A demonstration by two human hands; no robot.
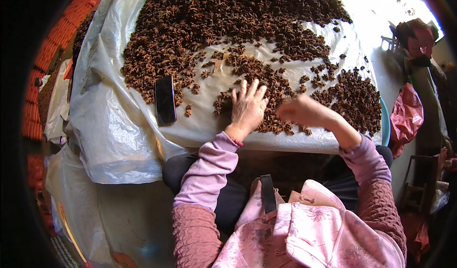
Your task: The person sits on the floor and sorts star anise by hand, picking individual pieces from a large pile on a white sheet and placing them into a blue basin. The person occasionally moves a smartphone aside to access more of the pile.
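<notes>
Dried star anise [214, 14] lies heaped over a table spread with white plastic sheeting [200, 132]. My left hand [249, 103] rests palm down on a smaller strip of star anise [257, 69] near the front edge, its fingers apart. A red bead bracelet [237, 142] circles that wrist. Just to the right, my right hand [303, 110] is blurred over the same strip, fingers curled; whether it holds a piece is hidden. Beyond it, a separate pile of star anise [353, 102] sits at the table's right front corner.
A dark smartphone [165, 100] lies on the sheeting to the left. A pale blue-green rim [385, 121] shows past the table's right edge. Farther right hangs a red plastic bag [406, 114]. Another person [417, 41] is at the upper right. Orange-red tiles or bricks [53, 53] line the far left.
</notes>
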